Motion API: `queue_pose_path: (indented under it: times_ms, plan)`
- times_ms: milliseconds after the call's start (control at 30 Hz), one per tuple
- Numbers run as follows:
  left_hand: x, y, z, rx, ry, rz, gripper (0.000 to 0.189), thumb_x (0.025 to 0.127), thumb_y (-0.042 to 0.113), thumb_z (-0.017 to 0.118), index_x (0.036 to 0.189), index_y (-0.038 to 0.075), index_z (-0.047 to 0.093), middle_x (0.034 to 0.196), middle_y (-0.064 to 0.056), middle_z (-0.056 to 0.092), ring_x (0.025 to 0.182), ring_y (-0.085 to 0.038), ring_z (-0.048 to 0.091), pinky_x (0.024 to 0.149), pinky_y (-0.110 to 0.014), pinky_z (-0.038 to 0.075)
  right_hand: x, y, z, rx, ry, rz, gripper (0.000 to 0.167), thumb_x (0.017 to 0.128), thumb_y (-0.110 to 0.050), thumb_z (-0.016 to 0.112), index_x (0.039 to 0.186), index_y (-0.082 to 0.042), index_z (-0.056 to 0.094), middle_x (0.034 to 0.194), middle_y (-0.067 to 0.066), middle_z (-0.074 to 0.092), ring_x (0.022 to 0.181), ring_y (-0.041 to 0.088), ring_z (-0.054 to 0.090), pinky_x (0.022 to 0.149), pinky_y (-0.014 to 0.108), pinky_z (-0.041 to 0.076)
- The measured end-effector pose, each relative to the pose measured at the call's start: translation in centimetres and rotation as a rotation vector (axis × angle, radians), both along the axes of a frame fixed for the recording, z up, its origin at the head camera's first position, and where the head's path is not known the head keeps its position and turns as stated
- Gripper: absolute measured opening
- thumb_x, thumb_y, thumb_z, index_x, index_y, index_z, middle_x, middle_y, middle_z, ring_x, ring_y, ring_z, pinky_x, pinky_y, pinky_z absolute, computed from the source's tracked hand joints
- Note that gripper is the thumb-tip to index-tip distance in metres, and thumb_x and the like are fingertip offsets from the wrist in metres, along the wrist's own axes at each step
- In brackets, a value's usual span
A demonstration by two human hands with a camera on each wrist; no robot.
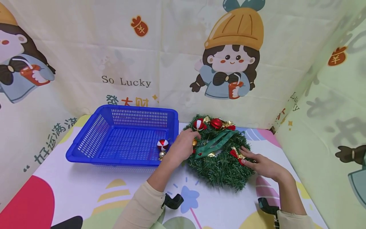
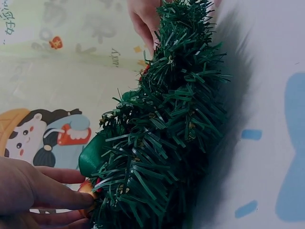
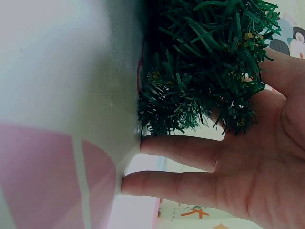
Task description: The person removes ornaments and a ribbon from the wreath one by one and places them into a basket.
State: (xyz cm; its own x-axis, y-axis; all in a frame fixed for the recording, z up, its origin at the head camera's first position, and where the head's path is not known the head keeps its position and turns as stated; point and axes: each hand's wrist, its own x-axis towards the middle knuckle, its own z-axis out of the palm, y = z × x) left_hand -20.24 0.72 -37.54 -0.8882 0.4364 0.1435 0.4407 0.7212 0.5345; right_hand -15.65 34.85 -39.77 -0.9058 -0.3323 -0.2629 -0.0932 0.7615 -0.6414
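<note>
A green artificial wreath (image 1: pixel 220 175) lies on the table, carrying a red-and-white ball (image 1: pixel 198 124), a shiny red ball (image 1: pixel 216 123) and red-and-gold bows (image 1: pixel 237 155). A loop of green ribbon (image 1: pixel 215 144) crosses its middle. At the wreath's left side my left hand (image 1: pixel 183 145) pinches a small gold ball (image 2: pixel 86 196) between its fingers, against the needles. My right hand (image 1: pixel 264 165) rests on the right edge of the wreath beside a bow. Its fingers are spread and straight, and two fingertips (image 3: pixel 151 145) reach down to the table.
Left of the wreath stands a blue plastic basket (image 1: pixel 123 163) with perforated walls. In its right corner lie another red-and-white ball (image 1: pixel 163 145) and a small pale gold ball (image 1: pixel 162 154). A printed cloth wall (image 1: pixel 171 63) rises behind the table.
</note>
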Motion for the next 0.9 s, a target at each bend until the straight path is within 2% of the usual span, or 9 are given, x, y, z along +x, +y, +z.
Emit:
queue_pose_path:
  times_ms: [267, 467, 700, 900]
  plan:
    - [0.07, -0.1, 0.04, 0.019, 0.042, -0.014, 0.037, 0.086, -0.017, 0.069, 0.113, 0.006, 0.077, 0.11, -0.011, 0.069, 0.11, -0.03, 0.066, 0.095, -0.04, 0.058, 0.03, 0.08, -0.07, 0.004, 0.008, -0.003, 0.067, 0.107, -0.04, 0.056, 0.162, -0.008, 0.036, 0.173, 0.02, 0.013, 0.153, 0.06, 0.009, 0.114, 0.08, 0.019]
    - [0.13, -0.32, 0.17, 0.027, 0.034, -0.005, 0.03, 0.087, -0.012, 0.073, 0.111, 0.006, 0.078, 0.108, -0.009, 0.068, 0.109, -0.03, 0.065, 0.098, -0.042, 0.057, 0.0, 0.16, -0.21, 0.002, 0.012, -0.002, 0.067, 0.107, -0.04, 0.056, 0.162, -0.007, 0.036, 0.173, 0.021, 0.013, 0.153, 0.06, 0.009, 0.114, 0.08, 0.019]
    - [0.18, -0.61, 0.61, 0.03, 0.046, -0.01, 0.028, 0.086, -0.01, 0.073, 0.109, 0.006, 0.078, 0.107, -0.009, 0.068, 0.105, -0.029, 0.066, 0.097, -0.041, 0.057, -0.13, 0.17, -0.25, 0.001, 0.008, 0.001, 0.067, 0.107, -0.04, 0.056, 0.162, -0.007, 0.036, 0.173, 0.021, 0.013, 0.153, 0.06, 0.009, 0.114, 0.08, 0.019]
    - [0.23, -0.89, 0.88, 0.069, 0.015, -0.012, 0.026, 0.088, -0.008, 0.073, 0.11, 0.005, 0.078, 0.109, -0.01, 0.069, 0.106, -0.029, 0.065, 0.096, -0.042, 0.057, -0.16, 0.19, -0.2, 0.005, 0.013, 0.003, 0.067, 0.107, -0.04, 0.056, 0.162, -0.007, 0.036, 0.173, 0.02, 0.014, 0.153, 0.06, 0.01, 0.114, 0.08, 0.02]
